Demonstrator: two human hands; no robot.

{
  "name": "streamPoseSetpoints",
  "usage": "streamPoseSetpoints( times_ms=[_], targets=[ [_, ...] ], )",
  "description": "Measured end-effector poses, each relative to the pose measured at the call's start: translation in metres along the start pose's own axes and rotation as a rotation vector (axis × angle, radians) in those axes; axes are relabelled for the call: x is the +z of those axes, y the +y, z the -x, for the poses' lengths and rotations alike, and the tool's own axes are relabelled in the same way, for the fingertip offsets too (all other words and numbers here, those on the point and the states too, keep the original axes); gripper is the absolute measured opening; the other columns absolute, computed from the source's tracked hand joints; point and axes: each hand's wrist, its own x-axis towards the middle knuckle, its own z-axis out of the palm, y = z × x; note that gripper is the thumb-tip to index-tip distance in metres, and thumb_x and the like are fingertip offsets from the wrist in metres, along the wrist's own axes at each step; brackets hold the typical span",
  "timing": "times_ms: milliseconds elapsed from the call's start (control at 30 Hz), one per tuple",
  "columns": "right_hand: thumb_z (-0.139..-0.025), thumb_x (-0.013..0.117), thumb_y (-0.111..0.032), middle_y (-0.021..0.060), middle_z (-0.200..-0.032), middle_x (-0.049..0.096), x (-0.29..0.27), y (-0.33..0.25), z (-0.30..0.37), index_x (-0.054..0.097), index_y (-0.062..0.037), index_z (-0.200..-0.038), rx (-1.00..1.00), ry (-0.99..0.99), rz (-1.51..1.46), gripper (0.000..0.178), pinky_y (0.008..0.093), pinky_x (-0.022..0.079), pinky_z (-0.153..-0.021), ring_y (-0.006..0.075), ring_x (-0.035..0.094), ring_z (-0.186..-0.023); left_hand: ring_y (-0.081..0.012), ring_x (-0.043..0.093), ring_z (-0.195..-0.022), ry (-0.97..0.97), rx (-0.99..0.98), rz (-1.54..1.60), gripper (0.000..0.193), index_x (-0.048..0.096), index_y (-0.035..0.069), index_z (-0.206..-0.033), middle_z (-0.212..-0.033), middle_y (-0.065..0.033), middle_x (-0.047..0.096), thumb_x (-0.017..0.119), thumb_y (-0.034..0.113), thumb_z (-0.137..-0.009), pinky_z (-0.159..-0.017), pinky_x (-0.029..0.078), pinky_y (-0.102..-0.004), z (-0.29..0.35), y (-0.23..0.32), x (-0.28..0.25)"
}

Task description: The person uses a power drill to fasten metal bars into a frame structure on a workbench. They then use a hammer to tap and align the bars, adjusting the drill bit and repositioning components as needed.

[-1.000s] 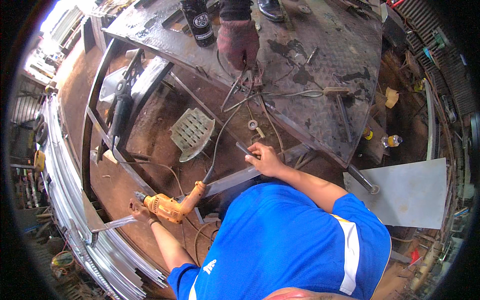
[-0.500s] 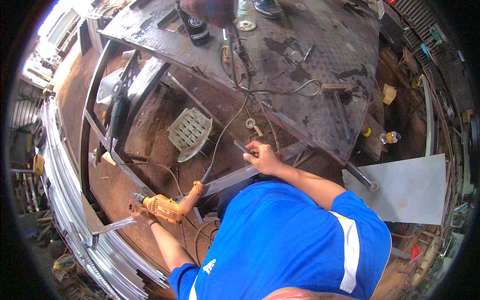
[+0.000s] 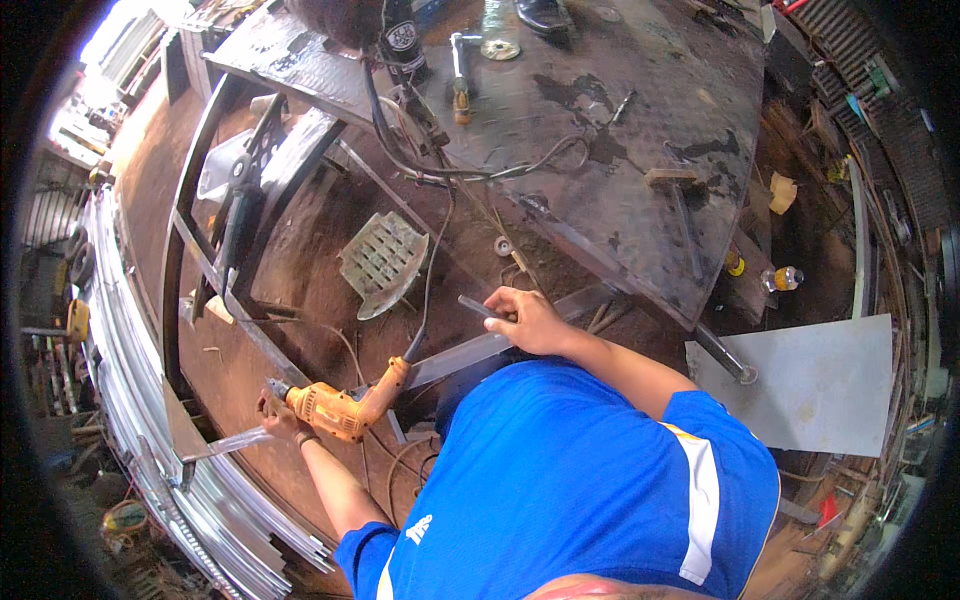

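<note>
Blue-sleeved left hand: bare, fingers bent together at the chuck end of an orange power drill; whether they clamp it or merely steady it, I cannot tell.
Blue-sleeved right hand: thumb and fingers clamped on a short dark rod, its free end pointing left.
Drill's place: between the hands, chuck leftward, handle rightward, well apart from the plate table's near edge.
Rod and chuck: apart, the rod not fitted; no bit and no fresh hole can be made out, and what remains to do cannot be read from this view.
Power cord: climbs from the drill handle to a cable tangle at the near edge.
Perforated seat: low, between drill and table.
Plate table: hammer by the right edge, above the near corner; yellow-handled tool farther back, flat disc just beside it.
Co-worker's sleeve: dark, blurred, near a black tumbler toward the surface's left side.
Steel frame: left of the seat, angle grinder beside it.
</note>
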Motion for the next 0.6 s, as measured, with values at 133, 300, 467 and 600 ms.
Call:
streamPoseSetpoints(
  times_ms=[133, 300, 467, 600],
  targets=[
    [-0.09, 0.074, -0.022, 0.0168, -0.1, 0.075, -0.007, -0.023, 0.011, 0.066, 0.0002, -0.117, -0.17, 0.044, -0.078, 0.036, 0.0374, 0.056, -0.079, 0.0228, 0.073, -0.093, -0.0192, 0.061, -0.075, 0.006, 0.058, -0.08, 0.055, 0.064, -0.004, -0.109, -0.086, -0.0097, 0.069, 0.076, 0.047, -0.091, -0.07, 0.051, -0.0315, -0.009, -0.004, -0.002],
    [-0.093, 0.071, -0.023, 0.0153, -0.097, 0.075, -0.045, -0.052, 0.007, 0.068, 0.0013, -0.113, -0.223, 0.39, -0.034, 0.031, 0.0362, 0.054, -0.082, 0.0208, 0.071, -0.091, -0.0171, 0.06, -0.075, 0.001, 0.039, -0.049, 0.056, 0.065, -0.003, -0.107, -0.083, -0.0079, 0.067, 0.077, 0.049, -0.089, -0.069, 0.05, -0.0297, 0.002, 0.004, 0.003],
    [-0.094, 0.071, -0.025, 0.0099, -0.083, 0.069, -0.087, -0.045, -0.021, 0.063, -0.0011, -0.106, -0.141, 0.643, 0.011, 0.028, 0.0353, 0.052, -0.074, 0.0168, 0.066, -0.077, -0.0155, 0.061, -0.074, -0.017, -0.028, -0.032, 0.059, 0.063, -0.002, -0.11, -0.078, -0.0057, 0.066, 0.076, 0.052, -0.089, -0.067, 0.049, -0.0286, 0.013, 0.022, 0.006],
    [-0.093, 0.072, -0.026, 0.0076, -0.077, 0.065, -0.066, -0.058, -0.027, 0.058, -0.0022, -0.101, -0.105, 0.57, 0.169, 0.029, 0.0351, 0.051, -0.068, 0.0168, 0.064, -0.071, -0.0175, 0.062, -0.073, 0.022, 0.063, -0.081, 0.058, 0.064, 0.0, -0.11, -0.078, -0.0072, 0.068, 0.077, 0.052, -0.088, -0.068, 0.05, -0.0315, 0.007, 0.01, 0.002]
  ],
)
